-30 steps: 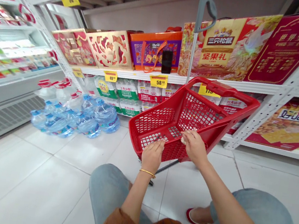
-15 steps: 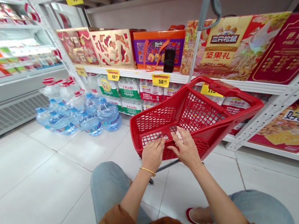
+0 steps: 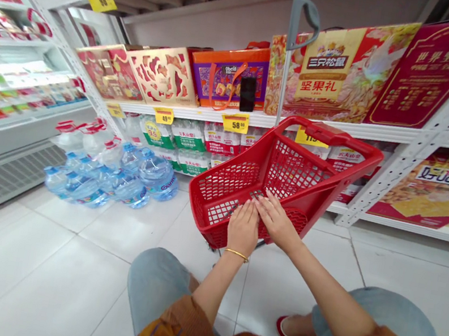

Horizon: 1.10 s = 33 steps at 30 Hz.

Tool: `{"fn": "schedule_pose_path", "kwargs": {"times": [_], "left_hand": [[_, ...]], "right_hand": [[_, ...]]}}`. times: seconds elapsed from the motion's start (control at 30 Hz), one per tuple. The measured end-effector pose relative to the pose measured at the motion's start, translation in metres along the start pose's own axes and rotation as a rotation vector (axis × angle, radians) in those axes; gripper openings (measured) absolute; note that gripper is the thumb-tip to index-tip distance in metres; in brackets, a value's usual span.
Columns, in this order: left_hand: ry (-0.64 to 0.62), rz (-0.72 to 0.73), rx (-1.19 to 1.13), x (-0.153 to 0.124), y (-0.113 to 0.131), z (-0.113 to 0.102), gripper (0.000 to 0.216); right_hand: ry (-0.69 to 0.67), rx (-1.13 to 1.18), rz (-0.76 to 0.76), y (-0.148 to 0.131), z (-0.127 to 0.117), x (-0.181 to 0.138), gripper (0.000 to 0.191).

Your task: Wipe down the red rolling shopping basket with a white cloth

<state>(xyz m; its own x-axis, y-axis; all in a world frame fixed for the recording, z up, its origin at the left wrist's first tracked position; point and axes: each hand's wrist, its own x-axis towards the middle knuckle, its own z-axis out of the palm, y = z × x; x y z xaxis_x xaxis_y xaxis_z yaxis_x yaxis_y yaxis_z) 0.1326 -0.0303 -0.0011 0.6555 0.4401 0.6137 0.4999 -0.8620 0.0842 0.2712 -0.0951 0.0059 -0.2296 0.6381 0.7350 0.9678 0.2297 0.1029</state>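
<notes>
A red plastic shopping cart (image 3: pixel 246 166) with latticed walls stands tilted in front of me. Over its near rim, my left hand (image 3: pixel 243 228) is closed, fingers pressed together and pointing into the basket. My right hand (image 3: pixel 278 220) meets it from the right, its fingertips touching or overlapping the left ones. Whatever lies between or under the fingers is hidden from view. A thin gold bracelet (image 3: pixel 237 254) circles my left wrist. Only the latticed floor shows inside the basket.
Behind the cart, a white shelf (image 3: pixel 199 113) carries gift boxes (image 3: pixel 321 75) and a dark phone-like object (image 3: pixel 247 94). A metal pole with a grey handle (image 3: pixel 304 23) rises beside the cart. Water jugs (image 3: pixel 157 174) stand on the floor at left, near a refrigerated case (image 3: pixel 4 171).
My hands have come together, the left moving right toward the right one. A small whitish thing seen at my right fingers is now hidden. The view has shifted slightly.
</notes>
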Motion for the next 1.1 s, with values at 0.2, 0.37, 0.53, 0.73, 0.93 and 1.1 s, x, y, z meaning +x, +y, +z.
{"fn": "schedule_pose_path", "kwargs": {"times": [0.2,0.37,0.53,0.73,0.93,1.1], "left_hand": [[-0.004,0.01,0.063,-0.009,-0.003,0.008,0.044],[0.021,0.02,0.086,-0.009,-0.005,0.008,0.042],[0.053,0.042,0.071,-0.009,-0.005,0.008,0.042],[0.047,0.038,0.037,-0.008,-0.005,0.006,0.042],[0.065,0.03,-0.002,-0.007,-0.003,0.004,0.041],[0.062,0.01,-0.033,-0.006,-0.002,0.004,0.041]], "right_hand": [[0.019,-0.055,0.038,0.002,0.007,-0.007,0.044],[0.03,-0.072,0.021,0.007,0.006,-0.01,0.042],[0.04,-0.103,0.055,0.016,0.002,-0.015,0.037],[0.08,-0.118,0.13,0.033,-0.005,-0.019,0.032],[0.133,-0.141,0.253,0.043,-0.018,-0.016,0.029],[0.219,-0.083,0.372,0.034,-0.017,-0.011,0.028]]}}
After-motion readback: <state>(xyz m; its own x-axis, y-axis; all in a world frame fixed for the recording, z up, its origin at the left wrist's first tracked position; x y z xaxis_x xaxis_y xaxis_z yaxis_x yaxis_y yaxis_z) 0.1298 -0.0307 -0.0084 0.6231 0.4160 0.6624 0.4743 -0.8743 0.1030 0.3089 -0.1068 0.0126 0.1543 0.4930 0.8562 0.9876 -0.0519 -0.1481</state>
